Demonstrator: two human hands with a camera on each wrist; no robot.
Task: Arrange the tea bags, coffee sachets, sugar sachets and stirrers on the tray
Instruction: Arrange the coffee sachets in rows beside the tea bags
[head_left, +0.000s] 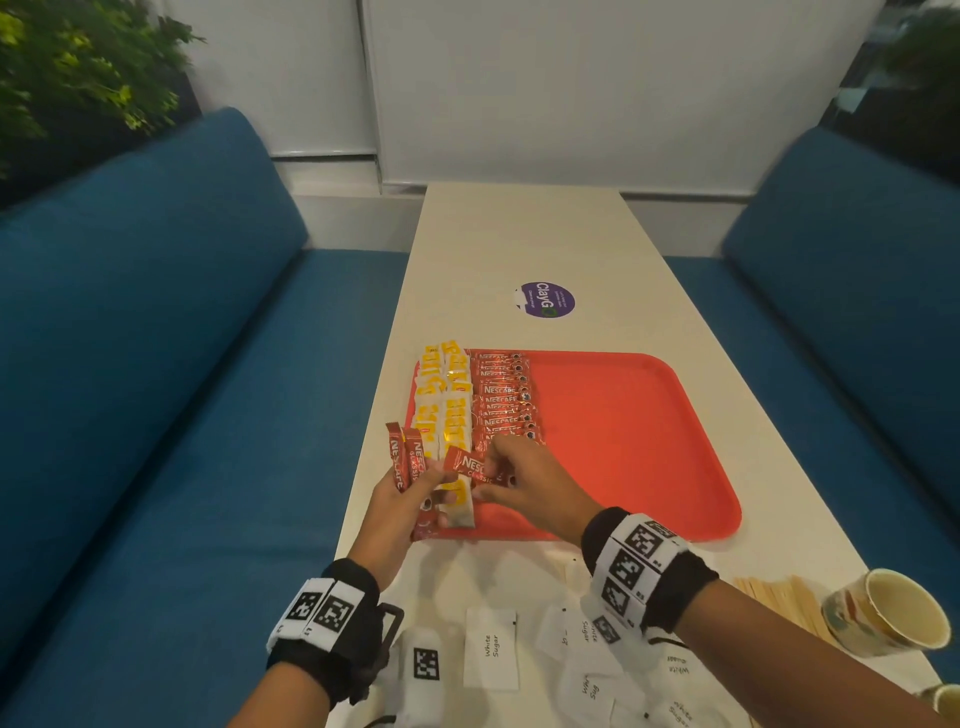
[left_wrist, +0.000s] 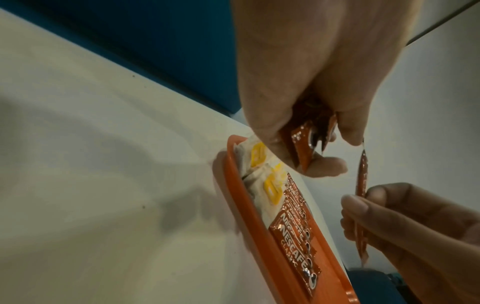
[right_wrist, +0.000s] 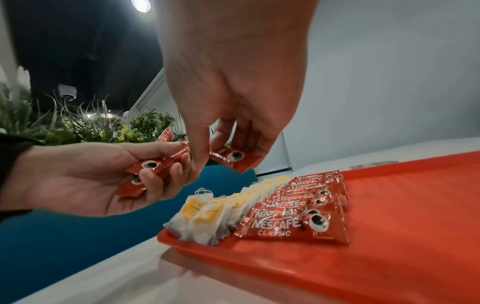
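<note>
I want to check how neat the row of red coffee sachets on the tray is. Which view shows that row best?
The right wrist view: the row of red coffee sachets lies unobstructed on the orange plastic tray, overlapping, labels readable. The head view shows the row small, its near end hidden by the right hand. The left wrist view shows it edge-on.

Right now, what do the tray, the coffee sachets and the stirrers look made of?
Tray: probably moulded plastic, matte orange-red, rounded raised rim. Coffee sachets: glossy foil-like film, crinkled with glints. Stirrers: likely pale bare wood, thin flat strips.
</note>
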